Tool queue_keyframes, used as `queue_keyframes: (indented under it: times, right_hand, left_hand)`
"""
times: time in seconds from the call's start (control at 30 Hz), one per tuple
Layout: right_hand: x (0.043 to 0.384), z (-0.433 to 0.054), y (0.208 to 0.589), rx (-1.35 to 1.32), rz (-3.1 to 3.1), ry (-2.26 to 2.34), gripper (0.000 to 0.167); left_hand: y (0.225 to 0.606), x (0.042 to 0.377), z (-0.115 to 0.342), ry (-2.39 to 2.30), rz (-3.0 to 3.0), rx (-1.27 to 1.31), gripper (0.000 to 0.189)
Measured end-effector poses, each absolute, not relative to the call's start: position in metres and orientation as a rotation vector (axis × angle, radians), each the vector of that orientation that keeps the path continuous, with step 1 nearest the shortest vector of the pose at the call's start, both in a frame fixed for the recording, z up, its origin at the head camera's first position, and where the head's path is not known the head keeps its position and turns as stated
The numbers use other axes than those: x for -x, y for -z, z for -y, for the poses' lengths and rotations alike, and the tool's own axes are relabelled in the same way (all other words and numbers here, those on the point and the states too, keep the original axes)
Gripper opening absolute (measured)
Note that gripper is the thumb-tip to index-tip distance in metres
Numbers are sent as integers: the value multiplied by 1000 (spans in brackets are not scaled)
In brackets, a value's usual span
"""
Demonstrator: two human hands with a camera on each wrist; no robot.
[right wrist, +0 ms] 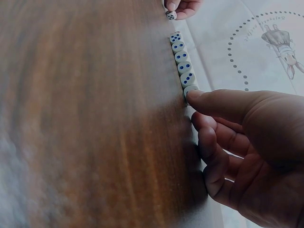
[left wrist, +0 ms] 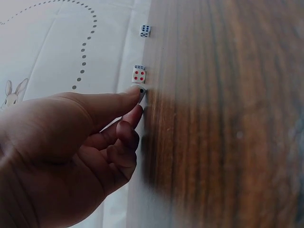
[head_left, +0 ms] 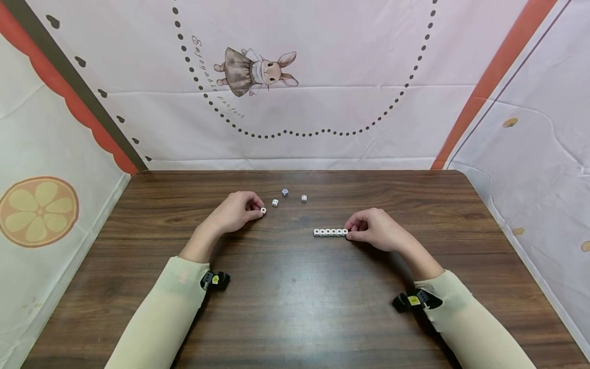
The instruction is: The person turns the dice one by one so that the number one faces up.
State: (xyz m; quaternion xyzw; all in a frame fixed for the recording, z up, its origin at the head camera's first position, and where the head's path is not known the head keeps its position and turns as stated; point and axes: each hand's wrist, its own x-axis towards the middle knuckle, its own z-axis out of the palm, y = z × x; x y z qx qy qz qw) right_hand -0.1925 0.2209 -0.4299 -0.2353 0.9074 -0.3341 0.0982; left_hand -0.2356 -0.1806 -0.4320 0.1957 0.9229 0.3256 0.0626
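Between thumb and fingertips, my left hand (head_left: 236, 211) pinches a white die (head_left: 263, 210) at the left side of the table. In the left wrist view, that die (left wrist: 141, 91) is mostly hidden by the thumb. A straight row of several white dice (head_left: 328, 232) lies right of the middle. My right hand (head_left: 379, 229) pinches the die at the row's right end, its thumb covering much of that die (right wrist: 189, 90) in the right wrist view. Blue pips show on the sides of the row's dice there.
Three loose dice lie beyond the left hand: a white die (head_left: 275, 203), a bluish die (head_left: 285, 192) and another white die (head_left: 304, 199). The brown wooden table (head_left: 295, 307) ends at the back against a printed cloth (head_left: 322, 113).
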Motion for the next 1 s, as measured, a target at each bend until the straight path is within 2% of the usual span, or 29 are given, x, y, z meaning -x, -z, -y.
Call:
queue_keyframes:
  times: [1.0]
  right_hand:
    - [192,-221,429,690,-2678,986,9]
  left_hand:
    - [431,236,182,-965,-2770,-571,8]
